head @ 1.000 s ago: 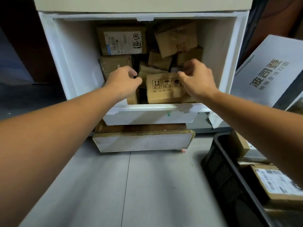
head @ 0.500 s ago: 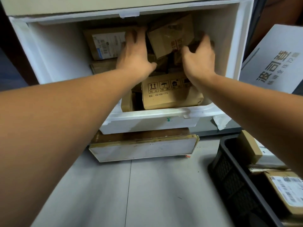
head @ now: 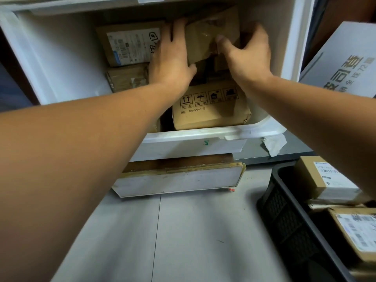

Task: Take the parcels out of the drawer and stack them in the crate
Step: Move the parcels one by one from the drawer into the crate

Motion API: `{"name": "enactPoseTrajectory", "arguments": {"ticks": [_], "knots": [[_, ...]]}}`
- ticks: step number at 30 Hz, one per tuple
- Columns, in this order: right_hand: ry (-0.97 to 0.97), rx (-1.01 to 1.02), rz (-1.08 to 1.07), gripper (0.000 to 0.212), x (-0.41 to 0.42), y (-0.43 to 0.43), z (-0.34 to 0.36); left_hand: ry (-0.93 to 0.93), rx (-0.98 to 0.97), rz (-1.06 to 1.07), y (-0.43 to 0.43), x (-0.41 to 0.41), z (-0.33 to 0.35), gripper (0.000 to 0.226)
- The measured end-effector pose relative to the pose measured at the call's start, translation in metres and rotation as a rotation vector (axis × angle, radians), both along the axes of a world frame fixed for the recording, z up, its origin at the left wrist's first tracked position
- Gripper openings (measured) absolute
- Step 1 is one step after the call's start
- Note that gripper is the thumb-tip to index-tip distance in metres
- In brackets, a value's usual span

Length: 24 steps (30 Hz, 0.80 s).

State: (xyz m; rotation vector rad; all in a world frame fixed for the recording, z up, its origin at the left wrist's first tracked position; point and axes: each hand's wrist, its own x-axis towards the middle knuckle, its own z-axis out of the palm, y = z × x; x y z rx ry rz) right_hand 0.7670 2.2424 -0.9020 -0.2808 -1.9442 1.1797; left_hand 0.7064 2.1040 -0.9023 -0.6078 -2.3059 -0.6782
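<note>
Nearest us on the right we see the black crate [head: 284,210] on the grey floor [head: 193,241], with a labelled box [head: 325,180] and another parcel [head: 354,233] already inside it. Beyond the floor, a flat white board [head: 179,182] lies below the open white drawer [head: 203,135]. Just behind the drawer's front rim we find a parcel printed with handling symbols [head: 209,110]. Above it, both arms reach in. The left hand [head: 171,58] holds the left edge of a tilted parcel [head: 209,35], fingers laid up along its side and thumb hooked beneath the lower corner. The right hand [head: 248,55] grips its right side, thumb pressed on the front face and fingers curled behind. To the far left we note a white-labelled parcel [head: 130,47] above a plain brown one [head: 128,77]. A white carton [head: 341,64] leans to the right of the drawer.
</note>
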Motion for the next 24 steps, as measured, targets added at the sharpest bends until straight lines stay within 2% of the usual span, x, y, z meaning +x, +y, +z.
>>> {"name": "enactPoseTrajectory", "arguments": {"ticks": [5, 9, 14, 17, 24], "knots": [[0.051, -0.092, 0.040, 0.045, 0.010, -0.008, 0.002, 0.062, 0.035, -0.098, -0.011, 0.012, -0.006, 0.078], [0.101, -0.252, 0.115, 0.039, 0.020, -0.020, 0.007, 0.043, 0.055, -0.136, -0.022, 0.026, -0.009, 0.077], [0.067, -0.414, 0.189, 0.029, 0.042, -0.032, 0.009, 0.048, 0.050, -0.173, -0.042, 0.050, -0.015, 0.078], [0.047, -0.471, 0.204, 0.022, 0.057, -0.043, 0.010, 0.051, 0.038, -0.191, -0.054, 0.065, -0.015, 0.078], [0.029, -0.515, 0.206, 0.021, 0.078, -0.053, 0.018, 0.040, 0.005, -0.186, -0.062, 0.082, -0.011, 0.078]]}}
